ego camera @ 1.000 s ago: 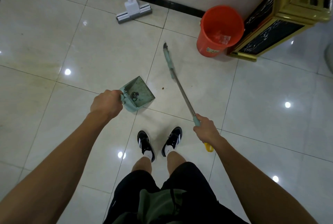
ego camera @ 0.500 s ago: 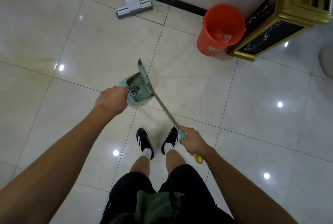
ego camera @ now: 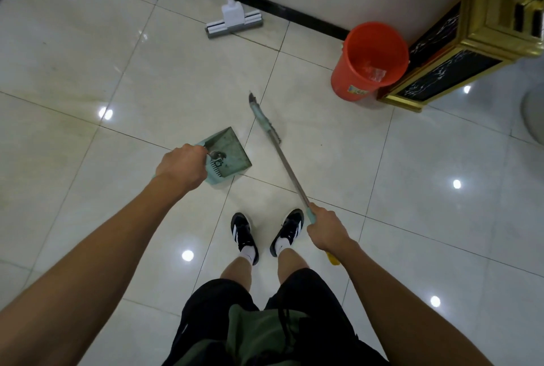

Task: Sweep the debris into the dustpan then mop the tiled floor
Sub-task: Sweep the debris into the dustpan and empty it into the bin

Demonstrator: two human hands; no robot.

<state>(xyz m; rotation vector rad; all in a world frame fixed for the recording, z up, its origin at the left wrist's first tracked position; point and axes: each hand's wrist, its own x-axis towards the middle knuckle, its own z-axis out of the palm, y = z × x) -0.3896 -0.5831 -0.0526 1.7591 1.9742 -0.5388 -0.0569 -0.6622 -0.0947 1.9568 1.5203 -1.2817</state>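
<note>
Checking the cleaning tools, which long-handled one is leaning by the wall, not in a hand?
The white mop by the wall; the green broom is held in the right hand.

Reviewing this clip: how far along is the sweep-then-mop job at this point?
Partly swept: some debris already lies in the dustpan, held by the left hand. In hand: the right hand holds the broom beside the pan. Left: mopping; the mop stands untouched by the wall.
</note>
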